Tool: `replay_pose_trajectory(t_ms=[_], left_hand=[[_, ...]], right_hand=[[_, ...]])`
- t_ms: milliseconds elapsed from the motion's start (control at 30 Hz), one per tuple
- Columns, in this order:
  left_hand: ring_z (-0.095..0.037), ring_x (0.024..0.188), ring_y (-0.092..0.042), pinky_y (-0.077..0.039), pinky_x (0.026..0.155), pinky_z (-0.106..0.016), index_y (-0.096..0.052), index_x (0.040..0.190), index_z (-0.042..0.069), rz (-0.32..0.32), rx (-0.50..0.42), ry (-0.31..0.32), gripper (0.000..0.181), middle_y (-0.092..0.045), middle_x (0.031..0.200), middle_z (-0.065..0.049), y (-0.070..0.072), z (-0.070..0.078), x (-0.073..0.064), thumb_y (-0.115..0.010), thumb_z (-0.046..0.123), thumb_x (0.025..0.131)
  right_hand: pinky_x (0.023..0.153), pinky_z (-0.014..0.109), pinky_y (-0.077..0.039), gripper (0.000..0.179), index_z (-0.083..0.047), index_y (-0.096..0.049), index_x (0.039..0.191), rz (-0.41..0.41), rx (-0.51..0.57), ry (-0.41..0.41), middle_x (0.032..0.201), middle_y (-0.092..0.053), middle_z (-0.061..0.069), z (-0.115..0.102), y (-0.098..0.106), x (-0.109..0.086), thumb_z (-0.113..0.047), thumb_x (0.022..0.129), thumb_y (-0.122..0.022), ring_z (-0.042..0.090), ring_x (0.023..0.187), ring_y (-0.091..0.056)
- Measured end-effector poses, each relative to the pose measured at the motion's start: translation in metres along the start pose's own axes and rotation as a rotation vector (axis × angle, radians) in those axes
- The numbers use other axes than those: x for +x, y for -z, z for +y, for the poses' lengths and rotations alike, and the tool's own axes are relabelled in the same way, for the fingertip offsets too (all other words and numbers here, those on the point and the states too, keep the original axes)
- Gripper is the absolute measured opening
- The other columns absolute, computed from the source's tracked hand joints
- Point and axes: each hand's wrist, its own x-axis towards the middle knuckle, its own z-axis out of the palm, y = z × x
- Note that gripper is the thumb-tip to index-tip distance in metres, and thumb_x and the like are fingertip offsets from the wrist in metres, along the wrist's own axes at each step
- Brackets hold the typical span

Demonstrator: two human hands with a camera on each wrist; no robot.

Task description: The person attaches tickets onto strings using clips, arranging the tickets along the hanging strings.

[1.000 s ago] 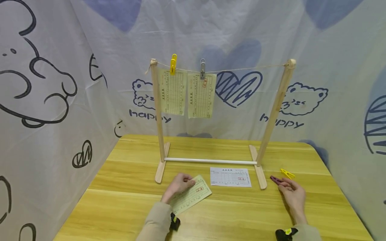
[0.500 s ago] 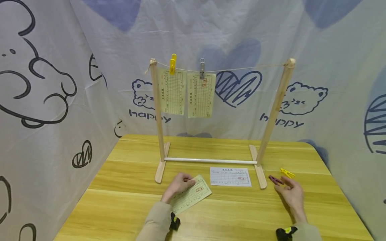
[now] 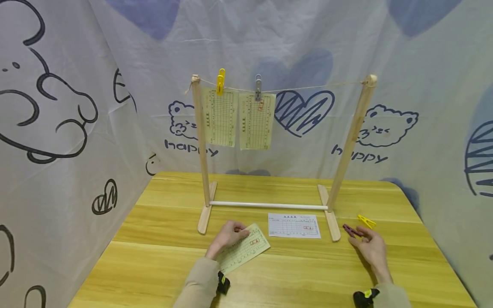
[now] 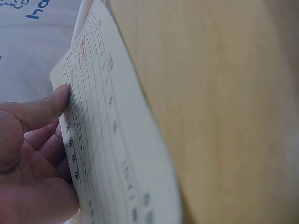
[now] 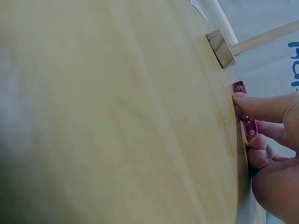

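Observation:
In the head view my left hand [image 3: 230, 237] pinches a pale green printed slip [image 3: 250, 247] by its upper left edge. The left wrist view shows the thumb on the ruled face of this slip [image 4: 100, 107] and the fingers behind it. At the right, my right hand [image 3: 372, 249] has thumb and forefinger about a purple clothespin [image 3: 349, 230] low at the tabletop. In the right wrist view the thumb overlaps the purple clothespin [image 5: 249, 123], with curled fingers on its far side. Just beyond lies a yellow clothespin [image 3: 366, 221].
A wooden frame [image 3: 349, 147] with a string [image 3: 316, 87] stands at the back. Two green slips [image 3: 257, 124] hang there from a yellow clip [image 3: 221, 82] and a grey clip [image 3: 258, 87]. A white printed slip [image 3: 294, 226] lies on the wooden table [image 3: 154, 239].
The right hand has shifted slightly left, its thumb and forefinger parting and coming about the purple clothespin, which has turned a little. My left hand and its slip stay still.

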Motion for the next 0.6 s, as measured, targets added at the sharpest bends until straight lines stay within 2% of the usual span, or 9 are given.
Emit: replay_pose_trajectory(t_ms=[67,133,200,267,367,433,467,600], left_hand=[[-0.009,0.068,-0.053,-0.043,0.059,-0.019,-0.073,0.098,-0.004,-0.001,0.0,0.0,0.018,-0.071,0.083,-0.013,-0.0001,0.0001,0.0005,-0.067,0.013,0.096],[-0.009,0.068,-0.053,-0.043,0.06,-0.019,-0.073,0.098,-0.004,-0.002,0.001,0.0,0.018,-0.071,0.083,-0.013,-0.0001,-0.0003,0.001,-0.067,0.013,0.096],[-0.01,0.067,-0.052,-0.043,0.06,-0.02,-0.073,0.097,-0.003,-0.002,0.0,-0.001,0.017,-0.071,0.082,-0.012,-0.0002,-0.0004,0.0011,-0.067,0.013,0.096],[-0.01,0.067,-0.052,-0.043,0.06,-0.021,-0.073,0.097,-0.003,-0.004,-0.003,0.003,0.017,-0.07,0.081,-0.011,-0.0002,-0.0004,0.0008,-0.067,0.013,0.096],[-0.011,0.067,-0.05,-0.042,0.06,-0.022,-0.073,0.096,-0.003,-0.007,-0.011,0.001,0.017,-0.069,0.08,-0.011,0.0,0.0003,0.0,-0.067,0.013,0.096],[-0.011,0.067,-0.05,-0.042,0.06,-0.022,-0.073,0.095,-0.003,-0.008,-0.013,0.003,0.017,-0.069,0.08,-0.011,0.0001,0.0004,-0.0003,-0.067,0.013,0.097],[-0.011,0.067,-0.05,-0.042,0.06,-0.022,-0.073,0.095,-0.003,-0.008,-0.015,0.004,0.017,-0.069,0.08,-0.011,0.0002,0.0004,-0.0003,-0.067,0.013,0.097],[-0.011,0.067,-0.05,-0.042,0.06,-0.021,-0.072,0.095,-0.003,-0.008,-0.014,0.011,0.017,-0.068,0.08,-0.01,0.0004,0.0004,-0.0005,-0.067,0.013,0.097]], right_hand=[[0.051,0.022,-0.03,0.045,0.008,-0.064,0.125,0.001,-0.021,0.003,0.074,-0.059,0.01,0.0003,0.0002,0.0012,-0.011,0.086,-0.076,0.007,0.056,-0.038],[0.05,0.022,-0.029,0.042,0.006,-0.066,0.123,0.004,-0.039,0.0,0.066,-0.048,-0.001,0.0002,0.0005,0.0016,-0.012,0.087,-0.076,0.007,0.054,-0.037],[0.049,0.022,-0.029,0.04,0.006,-0.067,0.122,0.009,-0.047,0.003,0.063,-0.045,-0.003,0.0001,0.0004,0.0018,-0.013,0.088,-0.075,0.008,0.054,-0.037],[0.052,0.023,-0.03,0.038,0.006,-0.067,0.122,0.017,-0.05,0.009,0.067,-0.053,0.003,0.0,-0.0001,0.0014,-0.014,0.09,-0.073,0.01,0.058,-0.04],[0.057,0.022,-0.036,0.033,0.007,-0.066,0.121,0.043,-0.045,0.023,0.086,-0.067,0.019,0.0001,-0.0015,0.0002,-0.014,0.095,-0.067,0.009,0.068,-0.047],[0.061,0.02,-0.04,0.031,0.007,-0.066,0.12,0.074,-0.036,0.048,0.104,-0.069,0.026,0.0007,-0.0026,-0.0004,-0.015,0.098,-0.065,0.007,0.074,-0.051],[0.063,0.018,-0.041,0.03,0.007,-0.065,0.121,0.087,-0.034,0.065,0.107,-0.069,0.028,0.0007,-0.0028,-0.0011,-0.015,0.099,-0.063,0.004,0.076,-0.052],[0.065,0.014,-0.041,0.032,0.007,-0.062,0.123,0.122,-0.022,0.109,0.111,-0.067,0.032,0.0004,-0.0018,-0.0037,-0.017,0.102,-0.059,-0.006,0.077,-0.049]])
